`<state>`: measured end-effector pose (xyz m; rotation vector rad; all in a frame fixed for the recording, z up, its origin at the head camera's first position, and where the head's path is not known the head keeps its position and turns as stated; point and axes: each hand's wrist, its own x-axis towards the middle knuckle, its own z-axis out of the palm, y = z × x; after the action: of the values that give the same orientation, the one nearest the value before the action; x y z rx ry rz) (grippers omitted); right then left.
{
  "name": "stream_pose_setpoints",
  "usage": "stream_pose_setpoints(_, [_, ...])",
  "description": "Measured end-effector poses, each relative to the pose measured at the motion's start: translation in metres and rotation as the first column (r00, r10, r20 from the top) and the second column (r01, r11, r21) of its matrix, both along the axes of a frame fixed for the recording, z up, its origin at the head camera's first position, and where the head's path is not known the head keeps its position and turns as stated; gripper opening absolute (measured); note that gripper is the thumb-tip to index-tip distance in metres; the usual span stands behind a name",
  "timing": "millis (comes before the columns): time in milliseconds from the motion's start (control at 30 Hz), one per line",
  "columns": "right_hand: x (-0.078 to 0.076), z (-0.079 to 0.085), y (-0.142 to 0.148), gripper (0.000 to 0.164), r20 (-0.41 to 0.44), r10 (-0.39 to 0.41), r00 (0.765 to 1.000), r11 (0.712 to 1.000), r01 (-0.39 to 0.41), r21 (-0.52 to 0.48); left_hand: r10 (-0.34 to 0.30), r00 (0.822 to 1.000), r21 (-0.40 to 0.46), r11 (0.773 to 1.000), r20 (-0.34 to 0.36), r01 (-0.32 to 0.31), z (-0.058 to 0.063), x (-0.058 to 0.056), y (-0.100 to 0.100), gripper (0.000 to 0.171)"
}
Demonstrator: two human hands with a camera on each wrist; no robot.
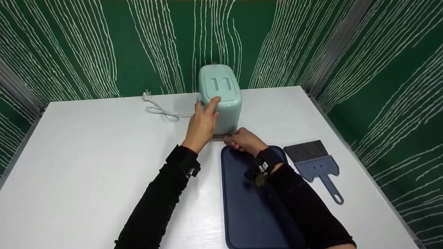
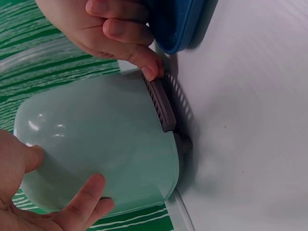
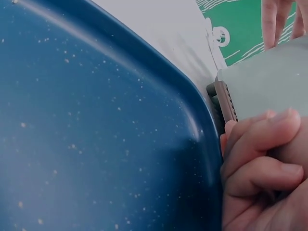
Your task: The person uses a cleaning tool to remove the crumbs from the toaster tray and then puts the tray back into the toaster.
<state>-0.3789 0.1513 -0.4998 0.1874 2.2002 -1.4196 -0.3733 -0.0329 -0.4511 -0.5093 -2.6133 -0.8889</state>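
A mint-green toaster with a lidded top stands upright near the table's back edge. My left hand rests on its left front, one finger reaching onto the top edge and the fingers extended against the body. At the foot of the front face is a dark, slotted crumb tray. My right hand pinches the right end of this crumb tray between thumb and forefinger, the other fingers curled in. The right wrist view shows the crumb tray's front strip right beside the dark blue tray.
The dark blue tray, speckled with light dots, lies under my right forearm. To its right is a blue brush with dark bristles. A white cord with a plug runs left from the toaster. Green walls border the white table.
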Motion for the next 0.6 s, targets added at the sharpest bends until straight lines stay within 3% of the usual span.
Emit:
stream_pose_setpoints(300, [-0.0012,-0.0024,-0.0009,0.042,-0.023,0.011,1.000,0.998,-0.010,0.066,0.000,1.000,-0.023,1.000,0.029,0.001,0.0025,0.0005,-0.0003,0.044])
stream_pose_setpoints(600, [-0.0042,-0.0001,0.0031,0.036,0.041,0.012,0.999,1.000,-0.013,0.023,-0.005,1.000,-0.023,1.000,0.030,0.006,0.0019,0.0010,-0.0016,0.044])
